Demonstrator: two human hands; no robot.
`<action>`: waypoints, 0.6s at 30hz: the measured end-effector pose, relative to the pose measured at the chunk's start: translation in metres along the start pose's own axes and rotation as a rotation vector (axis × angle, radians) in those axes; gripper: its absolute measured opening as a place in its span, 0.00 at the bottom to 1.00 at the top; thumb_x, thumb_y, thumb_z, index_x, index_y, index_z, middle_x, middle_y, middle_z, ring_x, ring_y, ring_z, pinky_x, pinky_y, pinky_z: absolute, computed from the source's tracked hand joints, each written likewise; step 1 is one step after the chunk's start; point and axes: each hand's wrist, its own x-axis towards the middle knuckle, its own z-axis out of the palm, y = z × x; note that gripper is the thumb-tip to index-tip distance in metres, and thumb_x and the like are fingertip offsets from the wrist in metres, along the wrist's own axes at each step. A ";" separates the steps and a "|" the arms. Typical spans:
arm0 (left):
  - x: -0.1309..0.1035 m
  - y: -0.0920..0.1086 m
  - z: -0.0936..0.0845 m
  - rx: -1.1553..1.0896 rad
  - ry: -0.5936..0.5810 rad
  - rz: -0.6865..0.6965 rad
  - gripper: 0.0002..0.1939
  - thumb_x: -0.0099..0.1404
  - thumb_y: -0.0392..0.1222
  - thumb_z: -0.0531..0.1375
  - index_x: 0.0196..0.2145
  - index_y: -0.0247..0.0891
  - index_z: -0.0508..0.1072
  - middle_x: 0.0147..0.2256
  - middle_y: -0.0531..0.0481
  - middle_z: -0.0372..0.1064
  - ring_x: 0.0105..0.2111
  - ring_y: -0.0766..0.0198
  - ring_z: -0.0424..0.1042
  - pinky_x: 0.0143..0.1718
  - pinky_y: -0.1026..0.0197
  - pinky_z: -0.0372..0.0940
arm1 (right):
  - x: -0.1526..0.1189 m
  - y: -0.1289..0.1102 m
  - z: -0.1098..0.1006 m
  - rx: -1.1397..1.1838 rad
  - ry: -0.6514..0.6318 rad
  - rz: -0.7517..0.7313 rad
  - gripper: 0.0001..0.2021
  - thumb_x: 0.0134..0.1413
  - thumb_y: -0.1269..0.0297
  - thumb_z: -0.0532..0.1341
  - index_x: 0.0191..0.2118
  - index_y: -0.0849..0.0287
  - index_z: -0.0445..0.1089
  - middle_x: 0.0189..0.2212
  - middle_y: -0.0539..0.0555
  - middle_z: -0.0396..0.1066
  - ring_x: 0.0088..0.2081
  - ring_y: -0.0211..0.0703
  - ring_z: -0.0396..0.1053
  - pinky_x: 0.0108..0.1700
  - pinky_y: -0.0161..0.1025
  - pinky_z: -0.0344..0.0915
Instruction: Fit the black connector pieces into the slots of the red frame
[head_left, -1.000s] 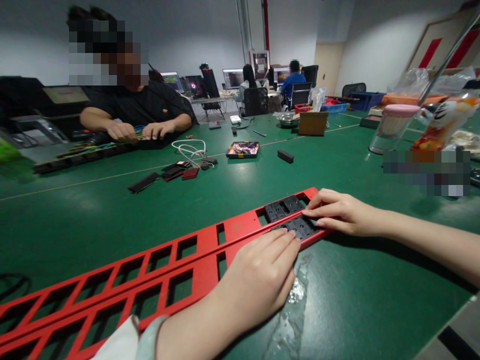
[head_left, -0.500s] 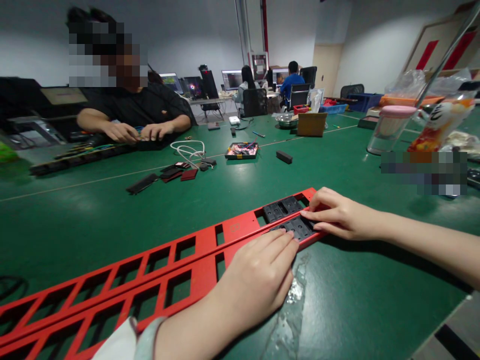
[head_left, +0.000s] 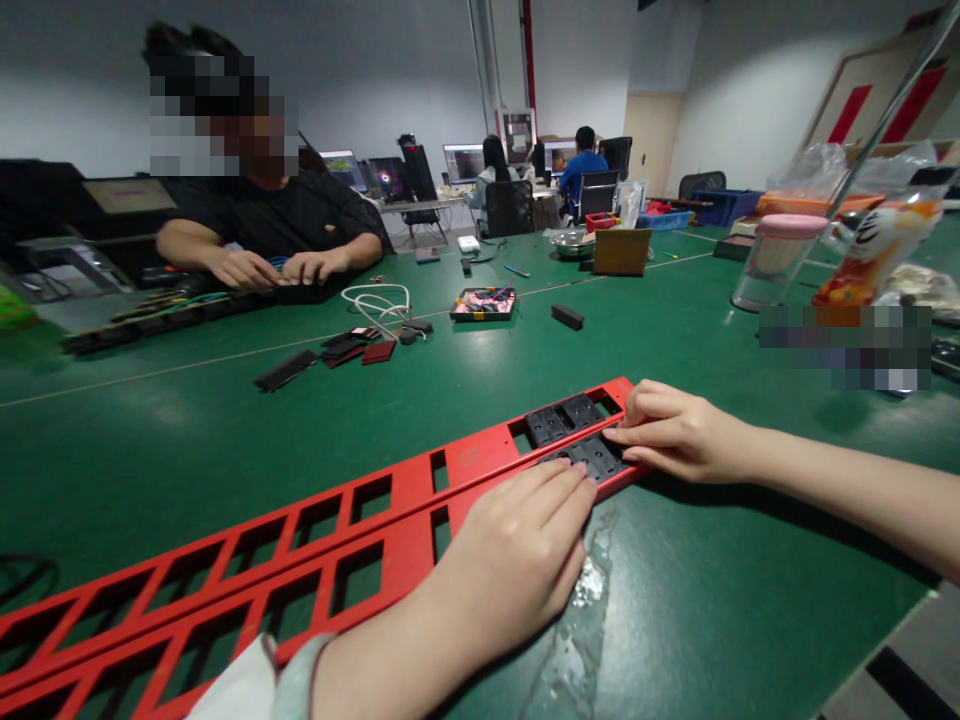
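Two long red frames with rectangular openings, a far one [head_left: 411, 482] and a near one [head_left: 405, 565], lie side by side diagonally across the green table. Black blocks [head_left: 547, 427] sit in the far frame near its right end. The near frame holds another black block [head_left: 600, 458], partly covered by my hands. Stretched fingers of my left hand [head_left: 517, 530] lie flat over this block and the frame's edge. My right hand [head_left: 686, 435] is closed at the near frame's right end, fingertips at the block; anything between them is hidden.
Across the green table [head_left: 420, 405], a person's hands [head_left: 315, 265] work at a dark strip. Between lie dark pieces [head_left: 285, 371], a white cable [head_left: 375, 290], a tray of wires [head_left: 484, 303] and a black block [head_left: 567, 316]. A pink-lidded jar [head_left: 776, 265] stands right.
The view has shifted very slightly. My right hand's fingertips have moved a little at the near frame's end; my left hand stays in place on the block.
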 end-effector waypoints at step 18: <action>-0.004 -0.001 0.006 0.005 -0.051 0.013 0.17 0.58 0.35 0.51 0.45 0.31 0.67 0.44 0.42 0.68 0.45 0.59 0.66 0.48 0.56 0.63 | 0.030 0.002 -0.003 -0.147 -0.056 0.361 0.20 0.56 0.59 0.51 0.52 0.61 0.62 0.35 0.59 0.69 0.36 0.43 0.66 0.40 0.40 0.63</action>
